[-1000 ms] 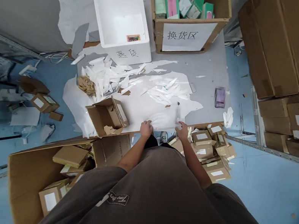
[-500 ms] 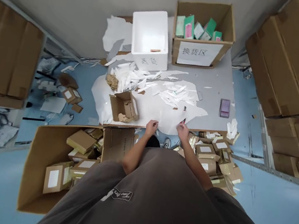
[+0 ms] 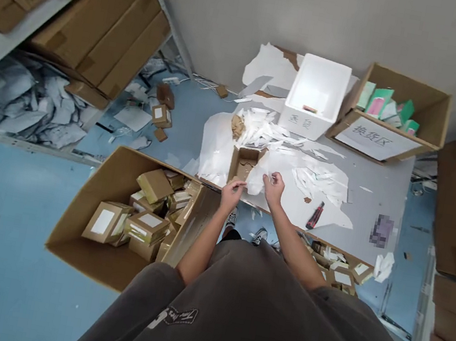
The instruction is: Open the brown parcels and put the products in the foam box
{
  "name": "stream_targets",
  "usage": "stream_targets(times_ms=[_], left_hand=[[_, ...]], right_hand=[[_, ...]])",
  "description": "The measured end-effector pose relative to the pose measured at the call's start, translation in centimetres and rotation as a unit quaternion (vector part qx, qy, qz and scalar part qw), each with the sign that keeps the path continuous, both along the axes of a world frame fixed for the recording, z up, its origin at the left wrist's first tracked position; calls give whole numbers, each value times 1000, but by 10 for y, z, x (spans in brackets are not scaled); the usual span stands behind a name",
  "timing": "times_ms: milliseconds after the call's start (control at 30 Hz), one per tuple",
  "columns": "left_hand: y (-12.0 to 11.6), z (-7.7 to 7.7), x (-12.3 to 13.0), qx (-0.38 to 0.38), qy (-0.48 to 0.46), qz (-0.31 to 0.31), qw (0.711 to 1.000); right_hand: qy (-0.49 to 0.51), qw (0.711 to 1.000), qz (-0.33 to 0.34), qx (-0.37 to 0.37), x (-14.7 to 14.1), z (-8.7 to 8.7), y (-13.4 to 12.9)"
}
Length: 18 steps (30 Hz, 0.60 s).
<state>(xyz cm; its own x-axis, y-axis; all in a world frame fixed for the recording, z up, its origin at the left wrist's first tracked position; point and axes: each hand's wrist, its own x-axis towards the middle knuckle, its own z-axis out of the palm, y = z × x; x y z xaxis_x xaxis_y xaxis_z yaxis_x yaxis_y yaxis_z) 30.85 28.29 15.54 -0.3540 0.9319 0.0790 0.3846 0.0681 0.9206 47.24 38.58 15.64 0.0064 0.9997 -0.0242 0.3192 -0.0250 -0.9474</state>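
Observation:
A crumpled white sheet (image 3: 256, 179) hangs between my hands, over the right side of a small open cardboard box (image 3: 241, 160) at the table's front edge. My left hand (image 3: 232, 191) pinches the sheet's lower left part by the box's front. At the sheet's right side, the fingers of my right hand (image 3: 273, 188) are closed on it. Torn brown cardboard shows inside the box. A red and black cutter (image 3: 315, 215) lies on the table to the right of my right hand.
White paper strips (image 3: 261, 129) lie behind the small box. Farther back stand a white foam box (image 3: 316, 95) and a carton (image 3: 395, 121) of green packs. A large carton (image 3: 84, 207) of small parcels is at the left front. Shelves with cartons flank both sides.
The view has turned left. Both hands have brought the sheet over to the small box, lifting it off the tabletop. The cutter now lies uncovered.

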Motion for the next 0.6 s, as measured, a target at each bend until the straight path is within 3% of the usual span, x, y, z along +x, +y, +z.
stream_targets(times_ms=[100, 167, 233, 300, 433, 600], left_hand=[[10, -1, -40, -74, 176, -93, 977], [15, -5, -57, -146, 275, -177, 933], [19, -12, -68, -208, 331, -228, 892], [19, -20, -76, -231, 351, -248, 873], [14, -39, -81, -209, 354, -241, 879], [16, -56, -73, -170, 336, -210, 902]], right_hand=[[-161, 976, 144, -10, -56, -9, 20], [-280, 931, 227, -52, -82, -14, 25], [-358, 897, 247, -85, -92, -17, 23], [-378, 898, 216, -67, -86, -16, 14], [-340, 924, 177, 15, -53, -14, -17], [-361, 898, 240, -79, -33, -26, -49]])
